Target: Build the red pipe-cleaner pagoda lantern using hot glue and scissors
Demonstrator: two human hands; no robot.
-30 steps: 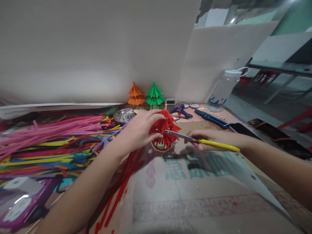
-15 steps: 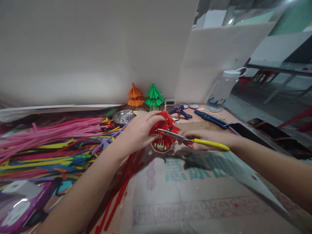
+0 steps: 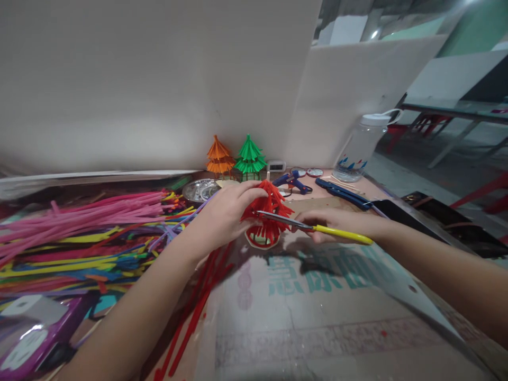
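Note:
My left hand (image 3: 226, 211) grips a small red pagoda-like model (image 3: 269, 211) made of fuzzy craft sticks, holding it from its left side just above the table. My right hand (image 3: 337, 223) is closed on yellow-handled scissors (image 3: 313, 227), whose metal blades reach into the model's red fringe. Loose red craft sticks (image 3: 200, 296) lie on the table under my left forearm.
A big pile of coloured craft sticks (image 3: 87, 238) fills the left. Orange (image 3: 217, 154) and green (image 3: 249, 155) finished models stand at the back wall, with a metal dish (image 3: 200, 189), a blue glue gun (image 3: 293, 182), a water bottle (image 3: 361, 145) and a purple power strip (image 3: 27, 338).
The scissors slid a little left, deeper into the red fringe, and their handle drew in toward the model. My left hand has kept its hold.

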